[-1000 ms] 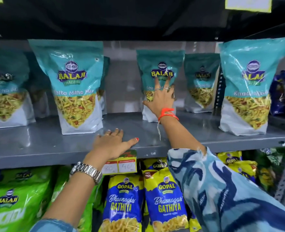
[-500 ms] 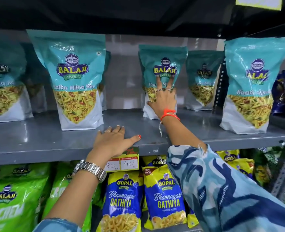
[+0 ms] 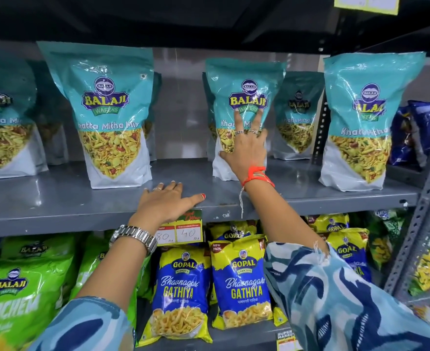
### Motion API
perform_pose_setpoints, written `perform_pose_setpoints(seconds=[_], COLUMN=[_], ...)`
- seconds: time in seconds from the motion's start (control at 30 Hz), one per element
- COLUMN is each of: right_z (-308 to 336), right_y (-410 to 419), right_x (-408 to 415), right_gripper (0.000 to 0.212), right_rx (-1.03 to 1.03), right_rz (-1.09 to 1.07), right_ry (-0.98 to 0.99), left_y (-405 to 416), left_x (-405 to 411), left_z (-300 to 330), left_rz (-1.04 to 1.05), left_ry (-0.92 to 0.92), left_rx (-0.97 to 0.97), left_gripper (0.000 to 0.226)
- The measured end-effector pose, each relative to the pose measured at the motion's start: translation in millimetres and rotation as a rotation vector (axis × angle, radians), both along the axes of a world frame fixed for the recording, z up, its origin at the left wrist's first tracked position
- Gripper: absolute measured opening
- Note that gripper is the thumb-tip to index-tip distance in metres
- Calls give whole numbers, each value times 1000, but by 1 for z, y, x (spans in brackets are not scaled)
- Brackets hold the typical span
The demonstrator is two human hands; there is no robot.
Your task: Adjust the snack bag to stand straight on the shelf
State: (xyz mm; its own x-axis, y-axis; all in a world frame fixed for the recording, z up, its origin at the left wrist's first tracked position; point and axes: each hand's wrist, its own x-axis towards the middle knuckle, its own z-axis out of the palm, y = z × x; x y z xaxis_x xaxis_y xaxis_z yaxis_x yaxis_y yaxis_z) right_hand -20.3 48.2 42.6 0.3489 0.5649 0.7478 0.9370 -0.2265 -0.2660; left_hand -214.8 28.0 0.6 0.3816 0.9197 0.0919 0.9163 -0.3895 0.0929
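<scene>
A teal Balaji Khatta Mitha Mix pouch stands upright in the middle of the grey metal shelf. My right hand lies flat against its front, fingers straight and spread, thumb at the pouch's lower left edge. My left hand rests palm down on the shelf's front edge, fingers straight, just above a price tag. It holds nothing. A like pouch stands to the left of my left hand.
More teal pouches stand at the far left, behind and at the right. Below hang blue-yellow Gopal Gathiya bags and green Balaji bags. A perforated upright bounds the right side; a dark shelf lies overhead.
The middle pouch under my right hand has come forward towards the shelf's front. My left hand has stayed on the shelf edge.
</scene>
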Motion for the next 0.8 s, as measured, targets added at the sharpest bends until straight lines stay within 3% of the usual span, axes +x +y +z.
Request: perform_pose_setpoints(seconds=[0.8], right_z=[-4], right_y=[-119], right_x=[-43], right_gripper=[103], right_rx=[107], right_rz=[11], right_ry=[31], left_y=[2], left_x=[3], left_z=[2], left_rz=[17], left_ry=[-4], left_rx=[1], left_gripper=[87])
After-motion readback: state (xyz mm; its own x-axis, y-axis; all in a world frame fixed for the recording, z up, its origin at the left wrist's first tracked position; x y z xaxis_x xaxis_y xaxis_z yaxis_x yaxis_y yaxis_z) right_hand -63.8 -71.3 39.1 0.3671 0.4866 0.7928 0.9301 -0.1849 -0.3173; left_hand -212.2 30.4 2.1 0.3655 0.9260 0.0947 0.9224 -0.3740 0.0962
